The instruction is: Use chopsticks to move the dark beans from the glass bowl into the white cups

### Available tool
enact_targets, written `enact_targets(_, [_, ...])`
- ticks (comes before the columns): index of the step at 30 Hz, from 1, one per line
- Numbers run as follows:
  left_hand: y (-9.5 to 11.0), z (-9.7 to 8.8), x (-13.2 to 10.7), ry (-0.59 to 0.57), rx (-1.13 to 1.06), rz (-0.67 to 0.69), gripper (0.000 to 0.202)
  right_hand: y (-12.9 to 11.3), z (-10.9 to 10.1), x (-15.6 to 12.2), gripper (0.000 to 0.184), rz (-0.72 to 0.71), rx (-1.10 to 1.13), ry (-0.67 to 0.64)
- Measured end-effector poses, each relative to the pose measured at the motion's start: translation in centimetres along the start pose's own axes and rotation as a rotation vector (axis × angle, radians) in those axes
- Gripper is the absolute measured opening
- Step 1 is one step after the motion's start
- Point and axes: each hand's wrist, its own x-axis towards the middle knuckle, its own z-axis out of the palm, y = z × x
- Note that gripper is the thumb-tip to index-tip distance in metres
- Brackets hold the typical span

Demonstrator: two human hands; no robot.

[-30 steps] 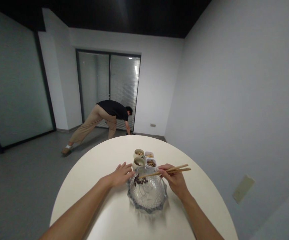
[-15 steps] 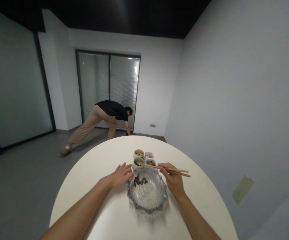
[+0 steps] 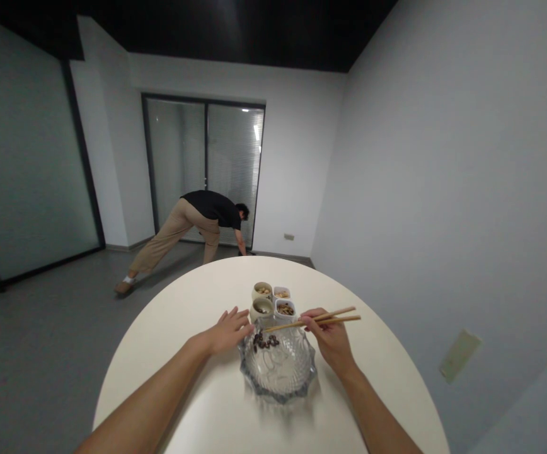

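My right hand (image 3: 331, 337) grips a pair of wooden chopsticks (image 3: 334, 319), whose tips reach left over the back part of a clear glass bowl (image 3: 280, 372) with a scalloped rim. Whether the tips pinch anything is too small to tell. Dark reddish-brown pieces (image 3: 264, 342) lie in the bowl's left back side. My left hand (image 3: 230, 329) is open, fingers spread, beside the bowl's left rim and the nearer round cup (image 3: 257, 313). That cup has a few small bits inside. Next to it stands a white square dish (image 3: 285, 308) of brownish pieces.
Behind these stand another round cup (image 3: 262, 290) and a white dish (image 3: 282, 292), both with pale pieces. All rest on a round cream table (image 3: 198, 378). Beyond it a person (image 3: 212, 209) bends toward the floor. A wall (image 3: 443, 189) runs along the right.
The chopstick tips have moved from the nearer round cup toward me, down over the glass bowl, and the chopsticks' back ends have risen. My left hand has stayed in place.
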Motion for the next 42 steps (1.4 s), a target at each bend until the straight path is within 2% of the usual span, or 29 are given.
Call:
enact_targets(4, [0.3,-0.1,0.0,-0.001,0.012,0.0,0.061,0.1,0.2,-0.2,0.034,0.005,-0.042,-0.078])
enact_targets(17, [0.7,-0.2,-0.1,0.01,0.005,-0.005,0.058,0.7,0.5,-0.3,0.03,0.029,-0.061,-0.159])
enact_targets(22, [0.6,-0.2,-0.1,0.011,0.002,-0.004,0.061,0.9,0.3,-0.2,0.031,0.035,-0.065,-0.145])
enact_targets(36, [0.2,0.1,0.3,0.023,0.014,0.016,0.062,-0.2,0.6,-0.4,0.024,-0.068,-0.04,-0.146])
enact_targets(39, [0.2,0.0,0.1,0.015,0.026,0.017,0.061,-0.5,0.4,-0.3,0.022,-0.091,-0.028,-0.104])
enact_targets(42, [0.2,-0.2,-0.1,0.004,0.034,0.006,0.06,-0.4,0.2,-0.2,0.02,-0.113,0.012,-0.009])
